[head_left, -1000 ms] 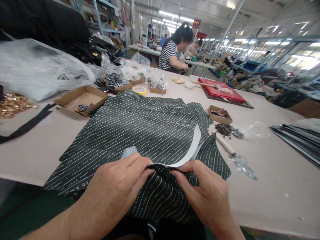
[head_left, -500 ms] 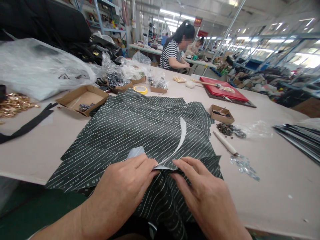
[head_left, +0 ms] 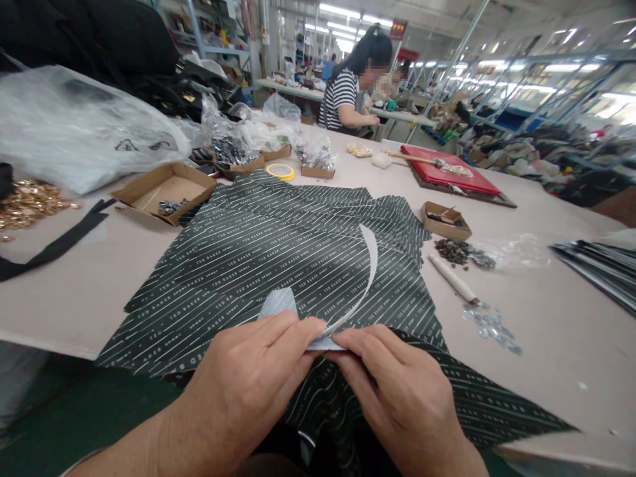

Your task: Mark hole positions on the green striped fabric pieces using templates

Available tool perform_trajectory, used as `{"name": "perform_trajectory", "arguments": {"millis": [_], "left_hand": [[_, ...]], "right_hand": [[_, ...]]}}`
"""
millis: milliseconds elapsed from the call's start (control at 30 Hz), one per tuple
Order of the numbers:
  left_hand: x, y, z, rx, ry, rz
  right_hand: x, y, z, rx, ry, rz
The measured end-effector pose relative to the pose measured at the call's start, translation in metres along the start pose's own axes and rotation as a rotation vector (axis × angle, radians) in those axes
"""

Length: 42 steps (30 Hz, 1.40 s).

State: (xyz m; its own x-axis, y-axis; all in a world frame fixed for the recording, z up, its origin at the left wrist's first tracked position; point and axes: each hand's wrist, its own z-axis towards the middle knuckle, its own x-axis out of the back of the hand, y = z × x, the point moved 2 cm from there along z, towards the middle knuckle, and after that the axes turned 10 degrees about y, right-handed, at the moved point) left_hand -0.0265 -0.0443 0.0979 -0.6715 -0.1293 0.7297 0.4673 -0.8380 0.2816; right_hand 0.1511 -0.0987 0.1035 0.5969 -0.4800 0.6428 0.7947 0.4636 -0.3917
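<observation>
Dark green striped, lettered fabric (head_left: 278, 248) lies in layers before me and drapes over the table's front edge. My left hand (head_left: 248, 371) is closed, pinching the fabric's edge together with a narrow white strip (head_left: 370, 258) between thumb and fingers. The strip's free end curls up and away over the cloth. Close beside it, my right hand (head_left: 402, 384) pinches the same edge, thumb below and fingers above. A pale grey-blue piece (head_left: 278, 302) sticks up behind my left fingers; its lower part is hidden.
A cardboard box (head_left: 169, 192) with small metal parts stands left, near yellow tape (head_left: 280, 171) and gold hardware (head_left: 32, 202). On the right are a small box (head_left: 447, 222), a white-handled tool (head_left: 452, 278) and clear discs (head_left: 491, 324). A co-worker (head_left: 348, 99) sits beyond the table.
My hands have come closer together along the edge. A fabric flap now spreads out to the right beyond my right hand. The white strip's free end has swung slightly right.
</observation>
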Motion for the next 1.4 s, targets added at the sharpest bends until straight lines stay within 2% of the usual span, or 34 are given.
{"name": "perform_trajectory", "arguments": {"millis": [100, 167, 400, 533, 733, 933, 1000, 1067, 1267, 1400], "left_hand": [[-0.001, 0.000, -0.006, -0.035, 0.090, -0.008], [-0.001, 0.000, -0.011, -0.050, 0.103, -0.031], [-0.002, 0.002, -0.014, -0.051, 0.040, -0.111], [0.000, 0.005, -0.014, -0.031, 0.045, -0.153], [0.001, 0.007, -0.014, -0.054, -0.027, -0.204], [0.002, 0.010, -0.006, 0.020, 0.091, -0.276], [0.003, 0.009, -0.002, 0.092, 0.103, -0.360], [0.005, 0.008, 0.001, 0.196, 0.063, -0.451], [0.006, 0.001, 0.004, 0.611, -0.213, -0.704], [0.000, -0.002, 0.003, 0.857, -0.301, -0.909]], "right_hand": [[0.002, 0.000, -0.001, 0.031, 0.012, -0.019], [0.003, 0.000, -0.002, 0.046, 0.025, -0.043], [0.005, 0.001, -0.009, 0.092, 0.024, -0.050], [0.006, 0.000, -0.008, 0.104, 0.051, -0.044], [0.007, -0.003, -0.009, 0.128, 0.090, -0.066], [0.004, -0.002, -0.013, 0.093, 0.066, -0.023], [0.004, -0.001, -0.013, 0.067, 0.048, 0.012], [0.006, 0.001, -0.013, 0.041, 0.018, 0.052], [0.009, 0.003, -0.014, -0.002, -0.018, 0.100], [0.008, 0.003, -0.014, -0.003, -0.035, 0.128]]}}
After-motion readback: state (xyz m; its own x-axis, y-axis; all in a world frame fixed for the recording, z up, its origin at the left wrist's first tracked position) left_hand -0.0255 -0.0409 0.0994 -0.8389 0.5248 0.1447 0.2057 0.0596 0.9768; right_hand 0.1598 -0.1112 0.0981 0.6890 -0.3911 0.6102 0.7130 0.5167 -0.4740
